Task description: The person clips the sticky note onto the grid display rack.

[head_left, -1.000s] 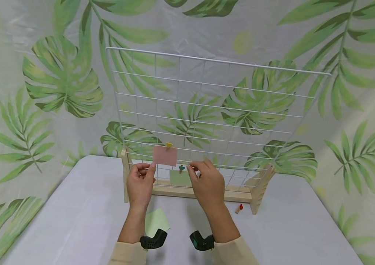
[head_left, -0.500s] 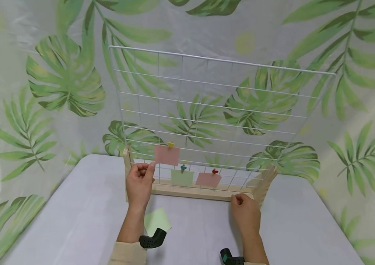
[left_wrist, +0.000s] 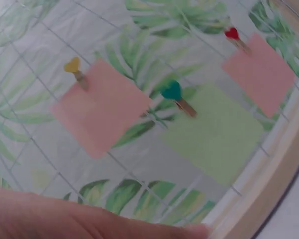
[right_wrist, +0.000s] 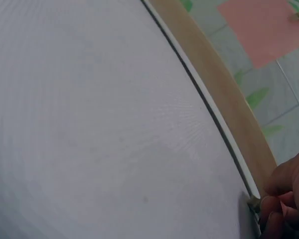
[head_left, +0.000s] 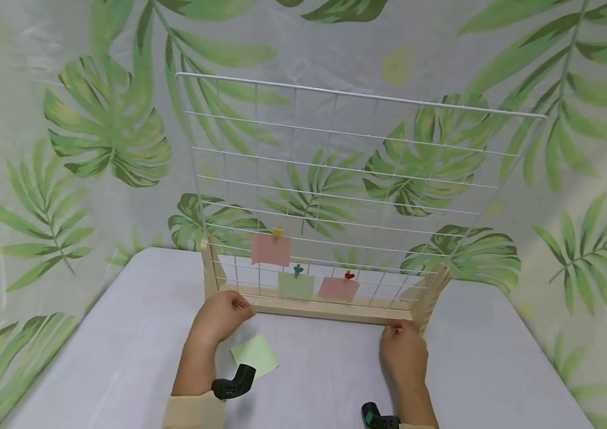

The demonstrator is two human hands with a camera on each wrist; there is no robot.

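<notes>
My left hand [head_left: 222, 316] hovers by the left end of the wooden base, above a loose light-green paper note [head_left: 257, 356] on the table; its fingers are loosely bent with nothing between them. At the base's right end, my right hand [head_left: 404, 353] pinches a small clothespin [right_wrist: 254, 202], mostly hidden by the fingers. On the white wire grid [head_left: 335, 221] hang a pink note [head_left: 270, 250] under a yellow heart clothespin [head_left: 278, 232], a green note [head_left: 296, 286] under a teal one [head_left: 298, 270], and a lower pink note [head_left: 338, 289] under a red one [head_left: 349, 275].
The grid stands in a wooden base [head_left: 330, 311] with upright side pieces, the right one [head_left: 431, 295] close to my right hand. A pale cloth covers the table [head_left: 121, 333]. A leaf-patterned curtain [head_left: 325, 53] hangs behind.
My right hand has left the grid for the table at the right and taken hold of the clothespin lying there. My left hand has let go of the upper pink note and moved down.
</notes>
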